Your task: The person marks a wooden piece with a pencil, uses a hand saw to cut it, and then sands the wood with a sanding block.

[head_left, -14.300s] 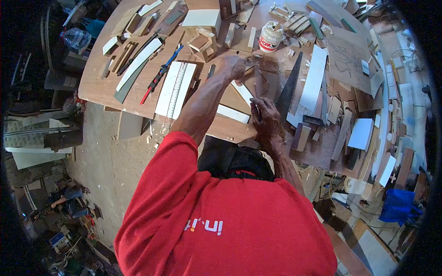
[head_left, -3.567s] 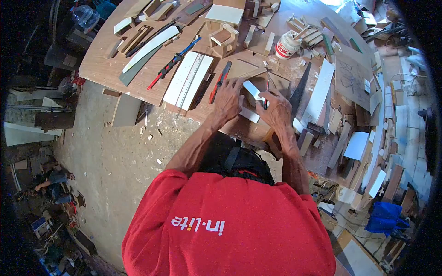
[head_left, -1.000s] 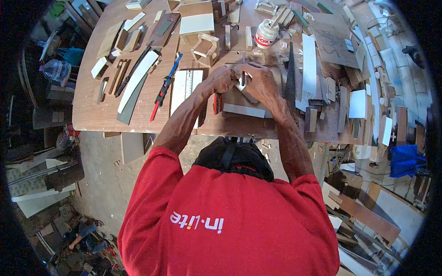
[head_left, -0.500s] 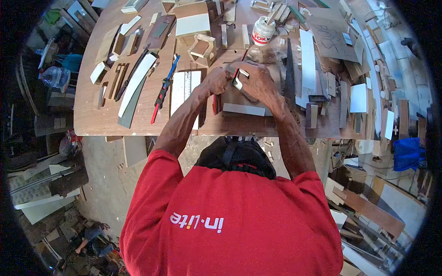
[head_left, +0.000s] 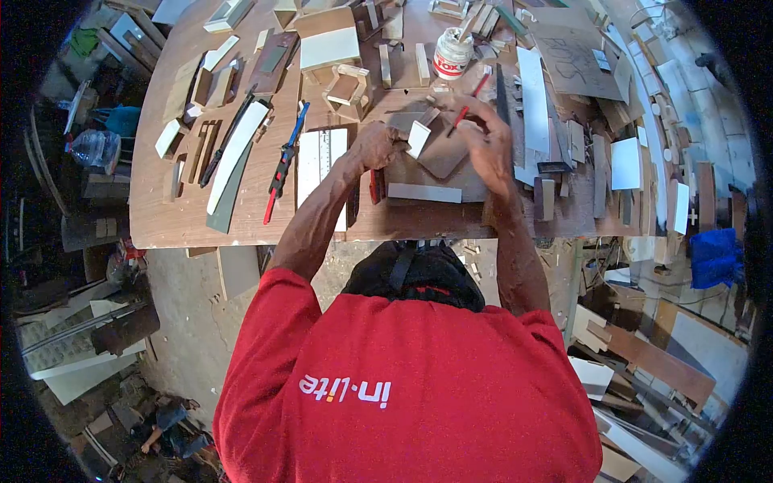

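My left hand (head_left: 377,146) is closed, its fingers pinching a small wooden piece with a white face (head_left: 418,139). Close by on the right, my right hand (head_left: 486,138) grips a slim red stick that looks like a pencil (head_left: 472,100), slanted with its lower end towards the board below. Under both hands lies a brown board (head_left: 447,157) with a rounded corner. A white-edged strip (head_left: 425,193) lies just in front of it. Left of the hands is a white panel with a ruler (head_left: 324,157) on it.
A white glue jar (head_left: 453,55) stands behind my hands, with a small open wooden frame (head_left: 349,92) to its left. A blue, black and red tool (head_left: 286,163) lies on the left. White strips (head_left: 535,105) and a cardboard sheet (head_left: 576,52) are on the right.
My right hand has moved right, away from my left hand, and the red stick has swung with it. The white-faced piece, partly covered before, now shows more in my left hand.
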`<state>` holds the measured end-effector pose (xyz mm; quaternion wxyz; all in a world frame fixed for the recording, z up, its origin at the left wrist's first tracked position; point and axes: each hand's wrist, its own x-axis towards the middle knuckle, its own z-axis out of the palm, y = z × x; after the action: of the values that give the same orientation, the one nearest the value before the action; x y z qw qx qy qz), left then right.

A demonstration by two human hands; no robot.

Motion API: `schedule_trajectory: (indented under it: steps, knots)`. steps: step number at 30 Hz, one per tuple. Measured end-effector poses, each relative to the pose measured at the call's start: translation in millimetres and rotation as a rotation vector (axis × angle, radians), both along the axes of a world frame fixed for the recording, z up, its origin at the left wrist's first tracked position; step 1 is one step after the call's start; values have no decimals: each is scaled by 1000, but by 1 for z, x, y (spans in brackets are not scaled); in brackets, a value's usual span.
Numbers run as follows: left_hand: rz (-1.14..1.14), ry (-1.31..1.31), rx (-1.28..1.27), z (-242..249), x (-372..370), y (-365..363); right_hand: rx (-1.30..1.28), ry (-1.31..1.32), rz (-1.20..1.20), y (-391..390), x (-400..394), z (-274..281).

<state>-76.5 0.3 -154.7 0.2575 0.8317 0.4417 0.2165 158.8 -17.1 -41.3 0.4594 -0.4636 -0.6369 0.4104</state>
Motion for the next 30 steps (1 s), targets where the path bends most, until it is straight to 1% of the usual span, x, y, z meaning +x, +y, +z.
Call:
schedule_trajectory:
  steps: [1, 2, 3, 4, 5, 6, 7, 8, 10, 12, 14, 16, 17, 18, 19, 20, 21, 22, 23, 24, 26, 27, 28, 29, 30]
  knots:
    - [-17, -4, 26, 3, 0, -1, 28, 125, -22, 5, 7, -15]
    - [-22, -3, 27, 6, 2, -2, 30, 126, -27, 8, 18, -32]
    - [10, 13, -22, 12, 4, -4, 35, 40, -185, 10, 31, -49]
    - [41, 30, -71, 17, 5, -6, 39, -46, -345, 10, 34, -50]
    - [33, 32, -70, 22, 6, -7, -103, 225, -333, 5, 37, -52]
    - [64, 43, -159, 25, 7, -7, -100, 226, -342, 0, 41, -52]
    - [96, 55, -248, 27, 8, -6, -170, 241, -398, -4, 46, -52]
    - [88, 57, -246, 23, 7, -4, -240, 259, -452, -7, 51, -54]
    - [-4, 45, -20, 14, 6, -1, -262, 242, -457, -16, 58, -58]
    - [-37, 15, 8, 10, 8, 3, -220, 127, -424, -24, 65, -62]
    - [-69, -15, 34, 11, 14, 5, -214, 175, -472, -25, 68, -73]
    - [12, -1, -122, 20, 29, 5, -207, 222, -517, -23, 70, -91]
    - [10, -1, -121, 25, 36, 5, -174, 167, -519, -20, 70, -101]
    - [-28, 17, -88, 30, 42, 6, -140, 113, -518, -18, 67, -98]
    - [-65, 37, -55, 35, 48, 6, -137, 113, -516, -18, 67, -94]
    - [-64, 39, -53, 37, 55, 5, -157, -18, -443, -22, 66, -91]
    - [-68, 67, -114, 38, 62, 5, -177, -148, -370, -26, 63, -86]
    - [-74, 96, -175, 39, 70, 5, -176, -145, -372, -28, 61, -86]
    - [-123, -65, -77, 37, 75, 1, -217, -102, -391, -30, 58, -88]
    - [-126, -58, -76, 32, 79, -2, -258, -56, -411, -30, 57, -92]
    - [21, -148, -163, 18, 87, -5, -440, 41, -274, -23, 80, -123]
    - [58, -225, -237, 11, 90, -8, -397, -25, -340, -31, 71, -115]
    - [57, -221, -239, 4, 89, -6, -354, -92, -404, -35, 66, -108]
    - [59, -146, -317, -2, 87, -4, -310, -235, -426, -33, 70, -125]
    - [60, -70, -393, 1, 87, -3, -311, -231, -428, -34, 72, -124]
